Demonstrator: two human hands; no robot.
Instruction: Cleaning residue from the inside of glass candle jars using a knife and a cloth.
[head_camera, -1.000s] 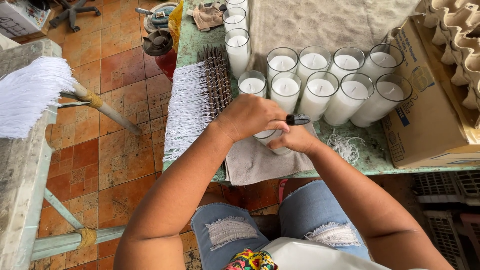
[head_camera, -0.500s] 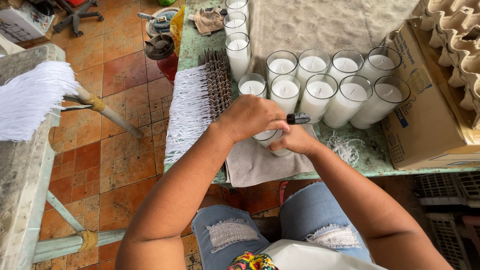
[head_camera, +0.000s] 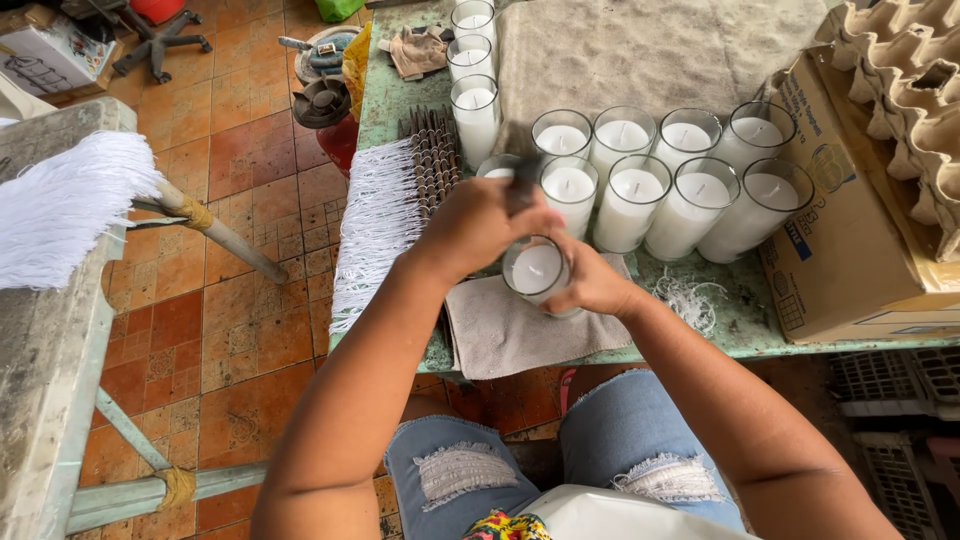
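My right hand (head_camera: 592, 287) grips a glass candle (head_camera: 537, 270) filled with white wax, held upright over a grey cloth (head_camera: 505, 335) at the front edge of the green table (head_camera: 735, 325). My left hand (head_camera: 478, 225) is just left of and above the glass, closed around a dark, blurred tool (head_camera: 521, 178) that points away from me. The wax surface of the held candle is in plain sight between both hands.
Several more glass candles (head_camera: 690, 195) stand in rows behind, and three (head_camera: 474, 65) run toward the back. A cardboard box (head_camera: 850, 235) and pulp trays (head_camera: 915, 75) sit right. A rack of white wicks (head_camera: 385, 220) lies left. A white fringe (head_camera: 65, 205) rests on the side table.
My left hand has lifted off the candle and turned, so the tool now points away instead of right. The candle's wax top has come into view.
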